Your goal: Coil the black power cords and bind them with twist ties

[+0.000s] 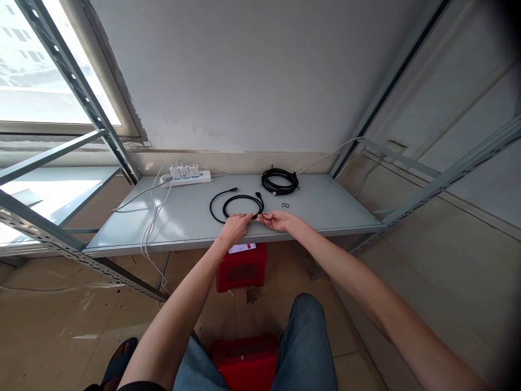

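A black cable [244, 196] lies loosely coiled near the shelf's front edge, with one plug end [233, 189] stretching out to the left and another [258, 195] at the coil's right side. My left hand [236, 227] is closed on the front of this coil. Just right of it, my right hand [275, 219] pinches a thin black twist tie [263, 216] against the cable; its fingertips partly hide the tie. Several small curled black ties [285, 205] rest behind my right hand. Farther back sits a thicker bundle of black cable [280, 182], tied up.
A white power strip [187, 176] with plugged-in adapters stands at the back left of the grey shelf [325, 212]. White cords [151, 228] hang over the front edge. Metal posts [118, 155] frame both sides. Underneath is a red stool [241, 266].
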### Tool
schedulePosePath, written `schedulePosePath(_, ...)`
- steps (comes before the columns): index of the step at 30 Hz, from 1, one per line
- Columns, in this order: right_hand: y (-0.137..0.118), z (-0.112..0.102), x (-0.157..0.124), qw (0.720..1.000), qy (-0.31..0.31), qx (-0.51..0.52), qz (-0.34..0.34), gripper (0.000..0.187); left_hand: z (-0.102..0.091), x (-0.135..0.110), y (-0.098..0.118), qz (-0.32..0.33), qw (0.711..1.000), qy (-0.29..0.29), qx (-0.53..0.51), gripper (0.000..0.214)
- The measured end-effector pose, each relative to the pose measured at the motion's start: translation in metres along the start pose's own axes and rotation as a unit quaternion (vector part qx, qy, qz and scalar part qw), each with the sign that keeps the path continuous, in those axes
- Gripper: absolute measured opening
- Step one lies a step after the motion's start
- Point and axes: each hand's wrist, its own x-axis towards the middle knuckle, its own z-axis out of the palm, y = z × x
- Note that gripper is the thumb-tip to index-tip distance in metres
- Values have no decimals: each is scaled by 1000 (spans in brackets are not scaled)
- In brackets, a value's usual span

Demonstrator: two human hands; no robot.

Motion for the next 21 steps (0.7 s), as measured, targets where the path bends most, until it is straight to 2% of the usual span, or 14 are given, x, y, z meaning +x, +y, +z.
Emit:
schedulePosePath(4,-1,0,-3,999,9,-24,25,24,1,0,0,8,1000,5,9,28)
schedulePosePath(6,-1,-1,-7,995,17,-101,9,23,3,1,-1,12,1000,9,11,28)
schedulePosePath(8,-2,-2,-13,975,32,-218,-25,20,4,1,-1,12,1000,9,9,28)
schedulePosePath(10,-2,-2,-22,927,70,-357,-91,13,4,1,-2,11,1000,4,4,28)
schedulePosePath(11,-2,-2,-26,887,96,-430,-137,9,4,1,-2,10,1000,2,1,28)
schedulePosePath(12,-1,0,-31,837,123,-500,-186,11,4,1,-1,10,1000,0,-1,29)
schedulePosePath(14,2,5,-37,725,157,-616,-265,29,3,1,-1,7,1000,1,-3,31)
schedulePosePath(15,4,8,-38,679,161,-656,-286,35,3,1,-1,5,1000,1,-3,31)
schedulePosePath(16,7,11,-38,648,160,-683,-296,39,3,2,-2,3,1000,1,-2,32)
schedulePosePath(18,12,16,-33,618,145,-707,-311,45,4,2,-2,0,1000,3,-3,33)
schedulePosePath(21,16,17,-21,610,112,-710,-333,50,5,2,-3,1,1000,10,-13,35)
